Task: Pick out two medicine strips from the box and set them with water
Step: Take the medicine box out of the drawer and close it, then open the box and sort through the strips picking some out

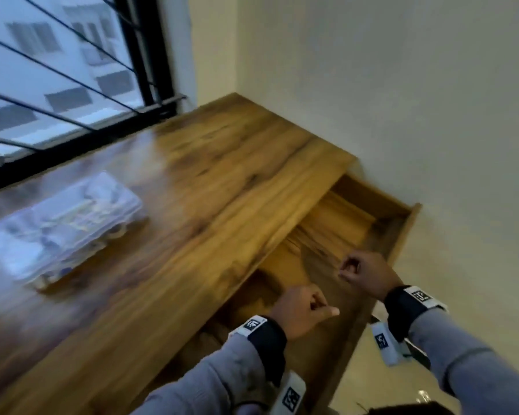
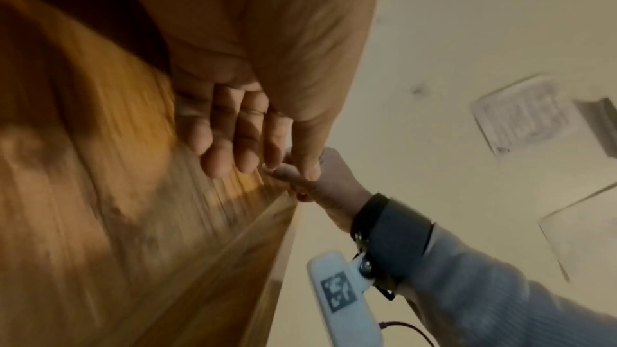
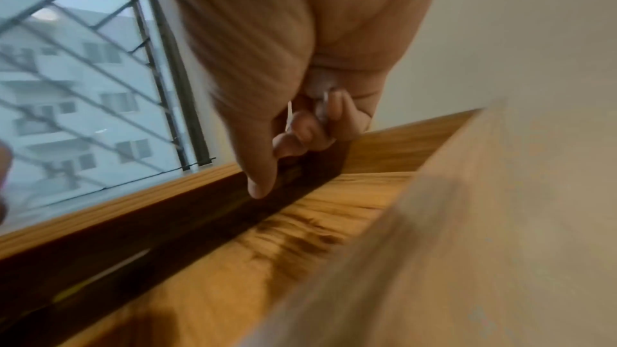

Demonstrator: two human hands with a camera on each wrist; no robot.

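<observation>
A clear plastic box (image 1: 63, 226) with its lid shut lies on the wooden desk (image 1: 222, 190) at the left; its contents are blurred, and no single medicine strip or water shows. Both hands hover over the open drawer (image 1: 402, 235) at the desk's right end, well away from the box. My left hand (image 1: 306, 310) has loosely bent fingers (image 2: 230, 141) and an outstretched thumb, and it holds nothing. My right hand (image 1: 360, 271) is farther into the drawer with its fingers (image 3: 300, 131) curled into the palm. A small pale glint sits between them, too blurred to name.
The drawer's wooden floor (image 1: 327, 232) looks bare where it shows. A barred window (image 1: 57, 70) runs along the desk's far edge. A plain wall (image 1: 402, 100) closes off the right side, right next to the drawer. Pale floor tiles (image 2: 521, 115) lie below.
</observation>
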